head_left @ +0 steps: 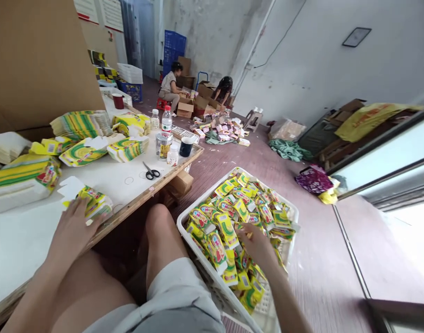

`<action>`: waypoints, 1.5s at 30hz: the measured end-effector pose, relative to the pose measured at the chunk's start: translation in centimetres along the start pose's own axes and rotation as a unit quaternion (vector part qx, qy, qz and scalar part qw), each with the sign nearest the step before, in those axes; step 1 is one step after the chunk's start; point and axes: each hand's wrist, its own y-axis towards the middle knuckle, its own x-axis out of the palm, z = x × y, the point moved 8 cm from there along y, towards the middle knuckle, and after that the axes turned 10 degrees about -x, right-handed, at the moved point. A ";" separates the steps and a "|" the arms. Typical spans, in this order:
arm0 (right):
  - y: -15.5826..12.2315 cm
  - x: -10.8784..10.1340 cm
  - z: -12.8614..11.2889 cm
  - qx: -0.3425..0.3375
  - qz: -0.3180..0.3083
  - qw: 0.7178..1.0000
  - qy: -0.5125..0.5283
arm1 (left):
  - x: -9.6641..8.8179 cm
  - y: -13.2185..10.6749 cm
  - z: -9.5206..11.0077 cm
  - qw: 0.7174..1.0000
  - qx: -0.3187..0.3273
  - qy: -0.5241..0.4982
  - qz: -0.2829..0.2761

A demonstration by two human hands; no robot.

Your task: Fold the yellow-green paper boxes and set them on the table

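My left hand (72, 227) lies flat on the white table (21, 240), its fingers spread over a small stack of flat yellow-green cartons (92, 202). My right hand (255, 243) reaches down into a white plastic basket (184, 221) on the floor, heaped with folded yellow-green boxes (232, 217). Its fingers are curled among the boxes; what they hold is hidden. My bare knee (159, 222) sits between table and basket.
More stacks of flat cartons (80, 124) cover the table's far side, with scissors (151, 173), a tin (163, 144), a dark cup (186, 146) and bottles (166, 119). Two people (170, 88) sit among cardboard boxes at the back. Bags (314, 180) lie by the wall.
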 end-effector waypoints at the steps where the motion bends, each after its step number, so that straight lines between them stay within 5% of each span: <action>1: -0.2 1.7 -1.0 -0.001 -0.018 1.000 0.023 | 0.4 0.1 -0.5 1.000 0.002 0.013 -0.015; 5: -0.7 7.7 -6.4 -0.019 -0.085 0.988 0.130 | 0.5 0.7 -2.0 0.998 -0.014 0.034 -0.060; 8: -1.2 10.1 -10.9 -0.038 -0.120 0.968 0.218 | -0.3 0.8 -2.9 0.993 -0.066 0.039 -0.089; 10: -1.8 11.1 -13.7 -0.043 -0.141 0.948 0.281 | -2.5 0.3 -3.6 0.990 -0.140 0.017 -0.010; 12: -2.3 12.0 -16.5 -0.041 -0.171 0.919 0.352 | -5.2 -1.5 -2.9 0.982 -0.131 -0.055 0.127; 14: -2.9 13.0 -18.8 -0.029 -0.205 0.880 0.427 | -6.5 -4.1 0.4 0.969 0.049 -0.151 0.187; 17: -3.1 14.2 -20.6 0.011 -0.235 0.826 0.513 | -4.9 -10.1 6.7 0.894 0.383 -0.208 0.102; 19: -3.0 14.7 -20.4 0.045 -0.229 0.806 0.544 | -3.4 -13.9 9.2 0.832 0.507 -0.216 0.069; 20: -3.0 14.9 -20.0 0.062 -0.222 0.799 0.555 | -2.9 -14.8 10.0 0.821 0.516 -0.237 0.056; 22: -3.2 15.2 -19.1 0.089 -0.207 0.789 0.572 | -2.4 -14.5 10.4 0.838 0.418 -0.350 0.028; 24: -3.9 15.6 -18.4 0.110 -0.198 0.777 0.587 | -1.3 -12.6 8.9 0.830 0.206 -0.518 -0.036; 27: -5.7 16.6 -18.2 0.137 -0.207 0.755 0.607 | 2.1 -11.8 7.9 0.695 -0.055 -0.685 -0.212; 30: -6.9 17.3 -18.6 0.147 -0.225 0.742 0.614 | 3.8 -12.6 9.3 0.578 -0.125 -0.711 -0.380; 32: -7.0 17.4 -18.7 0.141 -0.231 0.743 0.612 | 4.0 -12.8 9.7 0.552 -0.126 -0.718 -0.405; 40: -6.4 16.0 -18.4 0.081 -0.229 0.798 0.551 | 5.7 -12.6 9.3 0.561 -0.169 -0.733 -0.346; 45: -6.3 15.5 -18.2 0.057 -0.212 0.828 0.516 | 6.4 -12.7 8.8 0.625 -0.166 -0.690 -0.325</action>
